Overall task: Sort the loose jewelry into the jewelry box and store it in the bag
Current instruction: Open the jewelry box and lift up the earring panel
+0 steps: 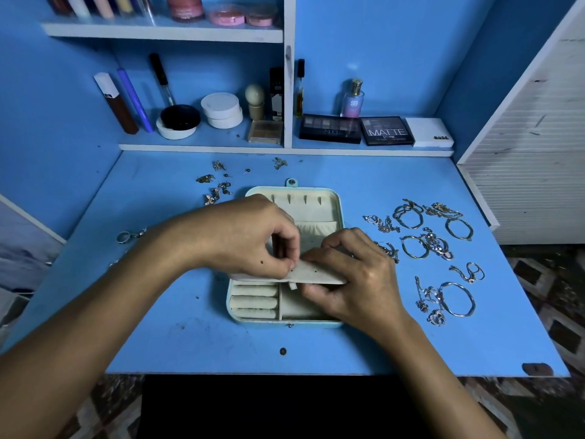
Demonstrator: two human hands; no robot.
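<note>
We see the left hand (253,239) and right hand (354,274) both pinching the cream earring panel (316,275) over the open jewelry box (329,204); bracelets (437,245) lie right.

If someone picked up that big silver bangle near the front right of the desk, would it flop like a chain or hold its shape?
The bangle will probably hold its shape: it lies as a clean open ring, unlike the crumpled chain beside it. It looks thin, so likely light. Lying flat, it should slide rather than roll, though the chain touching it may drag along.
</note>
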